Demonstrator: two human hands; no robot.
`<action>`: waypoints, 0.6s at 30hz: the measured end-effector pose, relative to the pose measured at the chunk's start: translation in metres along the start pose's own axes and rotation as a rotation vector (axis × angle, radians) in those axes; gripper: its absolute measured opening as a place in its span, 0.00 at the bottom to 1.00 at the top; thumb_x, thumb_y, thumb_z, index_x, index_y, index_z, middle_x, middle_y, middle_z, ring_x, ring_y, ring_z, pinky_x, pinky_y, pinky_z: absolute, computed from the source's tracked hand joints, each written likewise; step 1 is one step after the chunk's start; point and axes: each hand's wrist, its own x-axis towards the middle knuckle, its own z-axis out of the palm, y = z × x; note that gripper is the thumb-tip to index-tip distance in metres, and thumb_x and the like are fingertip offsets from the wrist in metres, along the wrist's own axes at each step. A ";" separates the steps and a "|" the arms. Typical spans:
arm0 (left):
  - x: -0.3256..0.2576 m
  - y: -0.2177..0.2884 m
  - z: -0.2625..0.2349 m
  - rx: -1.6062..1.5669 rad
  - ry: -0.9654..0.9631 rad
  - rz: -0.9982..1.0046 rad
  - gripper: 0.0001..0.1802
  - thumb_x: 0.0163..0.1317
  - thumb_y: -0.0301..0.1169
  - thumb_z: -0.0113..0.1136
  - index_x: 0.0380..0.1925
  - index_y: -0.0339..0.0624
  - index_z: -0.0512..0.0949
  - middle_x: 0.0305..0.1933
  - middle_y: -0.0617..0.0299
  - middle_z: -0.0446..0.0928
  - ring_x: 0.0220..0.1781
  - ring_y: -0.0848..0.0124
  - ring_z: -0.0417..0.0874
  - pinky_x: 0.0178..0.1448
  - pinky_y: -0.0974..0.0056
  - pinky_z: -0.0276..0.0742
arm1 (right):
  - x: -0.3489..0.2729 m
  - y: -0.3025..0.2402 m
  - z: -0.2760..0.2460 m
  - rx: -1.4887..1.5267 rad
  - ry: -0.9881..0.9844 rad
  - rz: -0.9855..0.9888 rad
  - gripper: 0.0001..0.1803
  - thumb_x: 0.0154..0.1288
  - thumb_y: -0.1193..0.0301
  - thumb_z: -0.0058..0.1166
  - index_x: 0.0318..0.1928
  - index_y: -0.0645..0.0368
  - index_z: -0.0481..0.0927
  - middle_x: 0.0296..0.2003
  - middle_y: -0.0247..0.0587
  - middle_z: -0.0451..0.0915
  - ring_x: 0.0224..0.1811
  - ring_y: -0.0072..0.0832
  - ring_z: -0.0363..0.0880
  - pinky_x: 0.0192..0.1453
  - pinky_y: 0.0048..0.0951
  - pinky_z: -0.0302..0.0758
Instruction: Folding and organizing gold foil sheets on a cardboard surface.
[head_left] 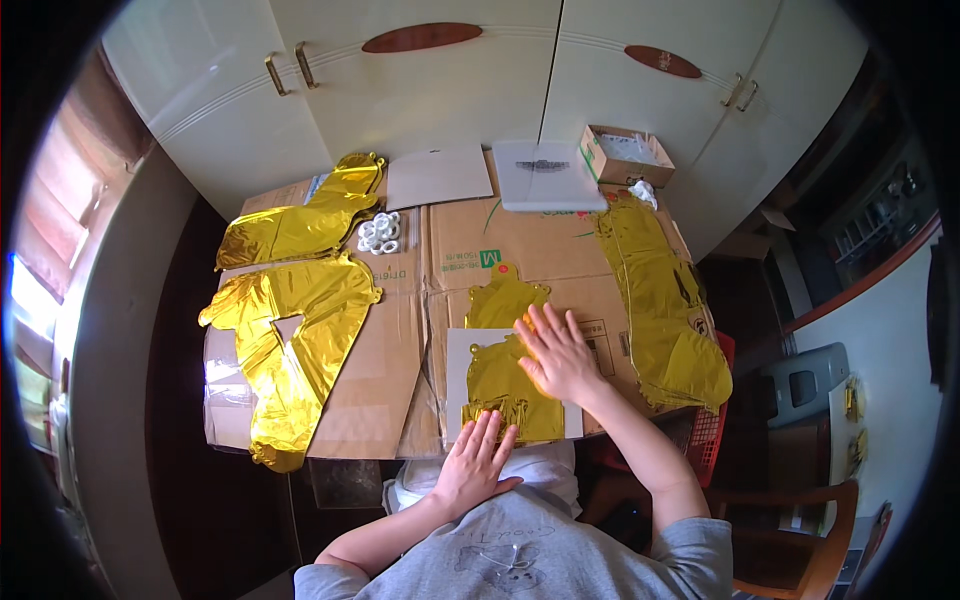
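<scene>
A flat gold foil balloon (pixel 515 375) lies over a white sheet of card (pixel 457 370) at the table's near edge. My right hand (pixel 562 352) rests on the foil's right side, palm down with fingers spread. At the foil's near edge, my left hand (pixel 474 458) lies with its fingers stretched out, the fingertips touching the crinkled foil. Neither hand grips anything. More gold foil (pixel 505 300) shows just beyond the card's far edge; whether it belongs to the same balloon I cannot tell.
Flattened cardboard (pixel 370 340) covers the table. Gold foil balloons (pixel 300 350) lie left, and a stack (pixel 660 310) lies right. White rings (pixel 379 233), a pale sheet (pixel 440 177), a translucent white sheet (pixel 548 176) and an open box (pixel 627 158) are at the back. A wooden chair (pixel 835 530) stands right.
</scene>
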 end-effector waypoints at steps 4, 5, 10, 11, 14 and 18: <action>0.001 0.002 -0.002 0.020 0.001 0.011 0.46 0.58 0.65 0.53 0.68 0.46 0.64 0.70 0.37 0.59 0.74 0.45 0.58 0.75 0.46 0.53 | 0.016 0.029 0.009 -0.014 -0.010 0.169 0.39 0.74 0.43 0.30 0.77 0.48 0.41 0.78 0.43 0.35 0.80 0.42 0.28 0.78 0.55 0.28; 0.000 0.002 -0.002 0.022 0.004 0.008 0.46 0.57 0.65 0.53 0.68 0.47 0.64 0.70 0.36 0.59 0.74 0.44 0.58 0.75 0.46 0.53 | 0.021 0.034 0.003 -0.021 -0.027 0.214 0.40 0.74 0.43 0.30 0.77 0.48 0.42 0.78 0.43 0.36 0.80 0.42 0.29 0.78 0.56 0.29; 0.000 0.001 -0.003 0.012 -0.003 0.018 0.46 0.57 0.65 0.53 0.68 0.48 0.63 0.70 0.35 0.59 0.74 0.44 0.57 0.76 0.45 0.52 | 0.036 0.067 -0.001 -0.004 -0.006 0.299 0.46 0.67 0.35 0.36 0.77 0.46 0.45 0.77 0.49 0.39 0.79 0.50 0.32 0.77 0.61 0.32; 0.000 0.001 -0.002 0.012 -0.005 0.017 0.46 0.57 0.65 0.53 0.68 0.48 0.63 0.70 0.35 0.59 0.74 0.44 0.57 0.76 0.45 0.52 | 0.040 0.070 -0.001 0.012 -0.008 0.303 0.48 0.65 0.34 0.39 0.76 0.45 0.46 0.77 0.50 0.40 0.79 0.52 0.32 0.76 0.62 0.33; -0.001 0.002 -0.003 0.020 -0.006 0.012 0.47 0.57 0.65 0.54 0.69 0.47 0.63 0.70 0.35 0.58 0.74 0.43 0.57 0.76 0.45 0.51 | 0.049 0.076 -0.002 -0.006 -0.020 0.340 0.48 0.65 0.34 0.40 0.76 0.46 0.46 0.77 0.51 0.41 0.79 0.53 0.33 0.76 0.63 0.33; 0.000 0.003 -0.002 0.027 -0.003 0.012 0.47 0.56 0.65 0.55 0.69 0.47 0.62 0.71 0.35 0.58 0.74 0.43 0.57 0.76 0.45 0.51 | 0.051 0.079 0.000 0.123 0.102 0.370 0.41 0.68 0.42 0.44 0.74 0.48 0.54 0.76 0.52 0.44 0.78 0.54 0.38 0.77 0.59 0.39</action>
